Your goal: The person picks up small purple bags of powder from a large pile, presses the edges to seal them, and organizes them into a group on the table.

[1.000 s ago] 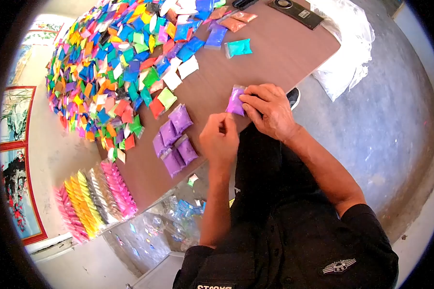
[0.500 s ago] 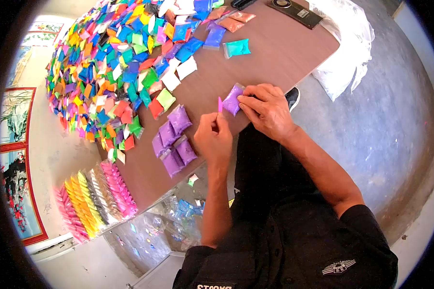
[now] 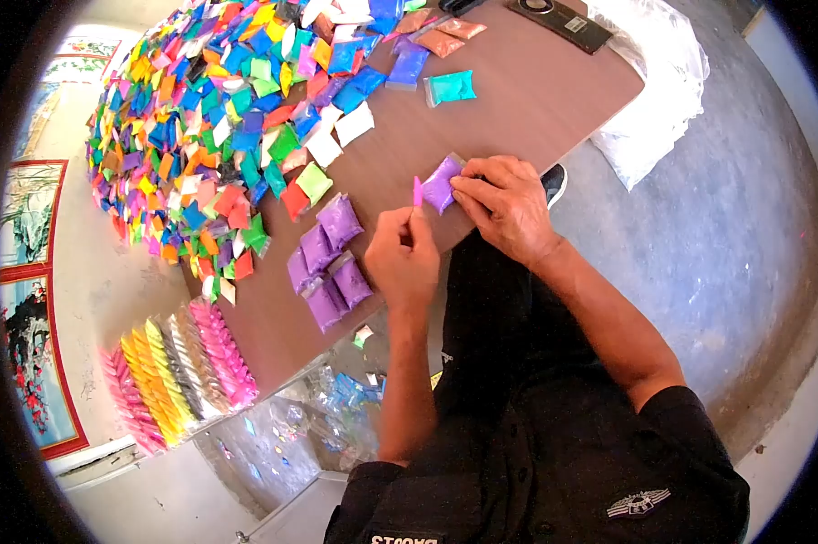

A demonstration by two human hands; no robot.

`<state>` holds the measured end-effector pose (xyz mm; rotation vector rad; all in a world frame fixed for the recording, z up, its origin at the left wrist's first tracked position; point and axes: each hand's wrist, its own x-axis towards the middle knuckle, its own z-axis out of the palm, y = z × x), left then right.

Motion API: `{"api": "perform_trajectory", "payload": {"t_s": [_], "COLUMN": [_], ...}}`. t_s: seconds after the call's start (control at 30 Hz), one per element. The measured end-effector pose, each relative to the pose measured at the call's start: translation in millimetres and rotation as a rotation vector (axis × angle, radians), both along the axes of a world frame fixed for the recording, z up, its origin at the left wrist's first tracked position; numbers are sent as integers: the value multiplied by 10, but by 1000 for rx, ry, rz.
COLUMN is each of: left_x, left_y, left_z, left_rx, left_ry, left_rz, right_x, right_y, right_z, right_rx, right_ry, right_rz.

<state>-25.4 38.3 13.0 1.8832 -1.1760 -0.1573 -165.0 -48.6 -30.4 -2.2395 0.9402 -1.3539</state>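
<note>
My left hand point(image 3: 404, 254) is closed round a thin pink stick point(image 3: 417, 191), which points up from its fingertips. To its right, my right hand point(image 3: 507, 207) pinches the right edge of a purple packet point(image 3: 442, 183) above the brown table point(image 3: 518, 100). The stick's tip is close to the packet's left side; whether they touch is unclear. Several more purple packets point(image 3: 339, 222) lie together on the table to the left of my left hand.
A large pile of colourful packets point(image 3: 237, 118) covers the table's left part. Twisted packs in rows point(image 3: 173, 372) lie at the lower left corner. A teal packet point(image 3: 451, 87), a dark phone-like device point(image 3: 559, 23) and a white plastic bag point(image 3: 649, 100) are farther back.
The pink stick and my left hand have risen slightly. The purple packet has shifted a little up and is tilted slightly differently. My right hand keeps its pinch.
</note>
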Motion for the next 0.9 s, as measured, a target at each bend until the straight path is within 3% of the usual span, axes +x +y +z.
{"api": "perform_trajectory", "payload": {"t_s": [0.07,0.13,0.37,0.53,0.73,0.9], "left_x": [-33,26,217,97,356,212], "left_y": [5,-7,-42,-129,-322,-351], "left_z": [19,-64,38,125,141,161], "left_rx": [0,-5,50,48,189,63], "left_ry": [26,-117,-197,-247,-381,-267], "left_rz": [-28,-135,-28,-255,-159,-233], "right_x": [6,1,2,2,6,4], "right_y": [-9,-1,4,10,8,-5], "right_z": [4,20,29,46,1,16], "right_rx": [-9,5,12,4,-4,-1], "right_ry": [3,6,-3,-11,-31,-33], "right_rz": [-6,0,-16,-13,-17,-27]}}
